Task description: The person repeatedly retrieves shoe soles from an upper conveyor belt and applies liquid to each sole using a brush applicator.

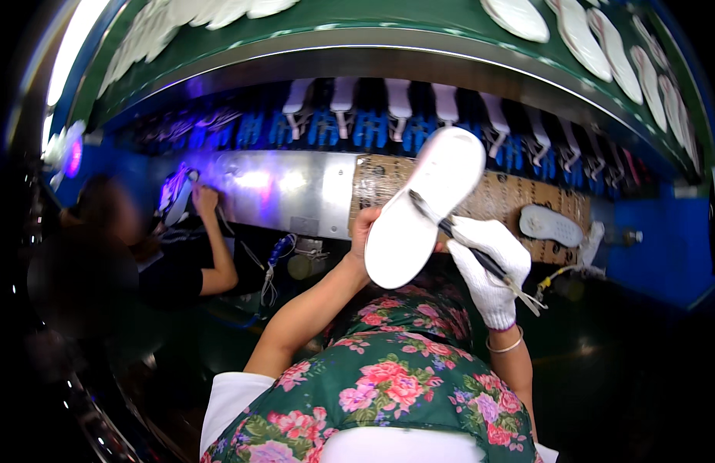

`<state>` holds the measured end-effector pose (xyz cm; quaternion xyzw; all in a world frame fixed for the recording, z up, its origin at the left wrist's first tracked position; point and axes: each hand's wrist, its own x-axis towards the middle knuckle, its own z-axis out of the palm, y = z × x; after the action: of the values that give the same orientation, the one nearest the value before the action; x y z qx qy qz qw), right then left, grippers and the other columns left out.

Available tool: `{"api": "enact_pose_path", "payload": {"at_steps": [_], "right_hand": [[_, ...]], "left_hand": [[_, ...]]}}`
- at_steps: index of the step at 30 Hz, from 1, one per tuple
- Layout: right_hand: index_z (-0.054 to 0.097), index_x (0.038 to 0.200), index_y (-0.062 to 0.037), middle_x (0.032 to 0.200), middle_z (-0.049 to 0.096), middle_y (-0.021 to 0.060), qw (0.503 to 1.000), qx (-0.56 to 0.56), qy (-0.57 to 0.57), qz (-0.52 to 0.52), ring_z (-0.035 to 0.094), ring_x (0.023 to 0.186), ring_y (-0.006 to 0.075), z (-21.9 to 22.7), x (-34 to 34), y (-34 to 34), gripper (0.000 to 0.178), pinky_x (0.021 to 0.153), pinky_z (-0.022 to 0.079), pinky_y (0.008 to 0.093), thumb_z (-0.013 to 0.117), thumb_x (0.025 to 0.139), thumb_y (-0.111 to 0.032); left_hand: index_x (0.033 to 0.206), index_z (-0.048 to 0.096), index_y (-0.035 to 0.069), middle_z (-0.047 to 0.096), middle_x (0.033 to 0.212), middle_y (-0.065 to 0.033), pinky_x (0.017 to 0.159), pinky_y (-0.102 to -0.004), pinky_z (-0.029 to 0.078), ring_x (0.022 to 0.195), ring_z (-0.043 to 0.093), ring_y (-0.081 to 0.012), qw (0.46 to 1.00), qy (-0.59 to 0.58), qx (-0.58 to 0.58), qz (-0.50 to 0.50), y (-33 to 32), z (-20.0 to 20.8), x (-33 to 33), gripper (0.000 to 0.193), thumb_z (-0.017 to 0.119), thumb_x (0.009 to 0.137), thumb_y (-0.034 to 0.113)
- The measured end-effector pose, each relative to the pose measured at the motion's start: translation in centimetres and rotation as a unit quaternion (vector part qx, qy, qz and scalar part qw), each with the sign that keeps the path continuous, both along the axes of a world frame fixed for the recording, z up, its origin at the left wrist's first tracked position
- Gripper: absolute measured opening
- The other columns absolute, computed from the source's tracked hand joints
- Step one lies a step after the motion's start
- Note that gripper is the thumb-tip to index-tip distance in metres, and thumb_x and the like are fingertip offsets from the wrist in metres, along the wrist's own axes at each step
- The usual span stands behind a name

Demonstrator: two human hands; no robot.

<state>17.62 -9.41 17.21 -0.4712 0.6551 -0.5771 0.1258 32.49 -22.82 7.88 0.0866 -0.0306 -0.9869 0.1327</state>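
A white shoe sole (400, 243) is tilted up in front of me, its broad smooth face toward me. My left hand (362, 233), bare, grips it along the left edge, with most of the fingers hidden behind it. In a white knitted glove, my right hand (492, 266) is closed around a slim black-handled brush (485, 262). The brush's dark head lies across the narrow middle of the sole and appears to touch it. Pale strands hang from the handle's lower end. Another whitish sole (551, 224) lies on the cardboard-covered bench at the right.
The bench has brown cardboard (376, 185) beside a metal plate (311, 185). Behind it hang several soles (399, 96) among blue holders. A green shelf (334, 23) above carries more soles. At the left, a co-worker's arm (216, 247) reaches toward the bench under purple light.
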Motion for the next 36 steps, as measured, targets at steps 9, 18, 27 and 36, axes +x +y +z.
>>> {"api": "enact_pose_path", "payload": {"at_steps": [9, 18, 27, 36], "right_hand": [[0.072, 0.092, -0.0021, 0.09, 0.073, 0.0145, 0.99, -0.066, 0.111, -0.061, 0.07, 0.078, 0.0254, 1.6, -1.1, -0.5, 0.021, 0.071, 0.054, 0.0324, 0.077, 0.072, 0.001], [0.07, 0.113, -0.0064, 0.109, 0.07, 0.0118, 0.992, -0.031, 0.12, -0.032, 0.067, 0.098, 0.0277, 1.5, 1.0, -0.3, 0.038, 0.084, 0.052, 0.0355, 0.074, 0.075, -0.002], [0.072, 0.101, -0.0019, 0.094, 0.072, 0.0125, 0.993, -0.07, 0.023, -0.095, 0.069, 0.083, 0.0257, 0.6, 1.6, -1.1, 0.026, 0.074, 0.054, 0.0339, 0.074, 0.075, 0.0], [0.072, 0.102, -0.0057, 0.098, 0.071, 0.0117, 0.993, -0.052, 0.023, -0.108, 0.069, 0.089, 0.027, 0.0, 2.4, -1.1, 0.028, 0.079, 0.054, 0.0361, 0.075, 0.075, -0.002]], "left_hand": [[0.151, 0.029, 0.015, 0.041, 0.148, -0.0159, 0.113, -0.0539, 0.033, 0.135, 0.042, -0.036, 0.987, -0.121, -0.103, -0.012, 3.7, 1.7, -4.2, 0.104, 0.05, 0.076, 0.083], [0.147, 0.039, 0.014, 0.049, 0.143, -0.0129, 0.111, -0.0514, 0.038, 0.129, 0.05, -0.0314, 0.997, -0.051, 0.026, -0.045, 5.6, -2.6, -3.4, 0.094, 0.062, 0.076, 0.073], [0.148, 0.035, 0.013, 0.049, 0.142, -0.0148, 0.111, -0.0516, 0.037, 0.129, 0.05, -0.0329, 0.998, -0.062, -0.027, -0.001, 5.1, -2.3, -4.0, 0.097, 0.057, 0.077, 0.076], [0.147, 0.037, 0.011, 0.052, 0.136, -0.0202, 0.103, -0.0519, 0.046, 0.12, 0.056, -0.035, 0.997, -0.067, -0.012, 0.022, 3.6, -2.6, -4.7, 0.099, 0.056, 0.076, 0.078]]}}
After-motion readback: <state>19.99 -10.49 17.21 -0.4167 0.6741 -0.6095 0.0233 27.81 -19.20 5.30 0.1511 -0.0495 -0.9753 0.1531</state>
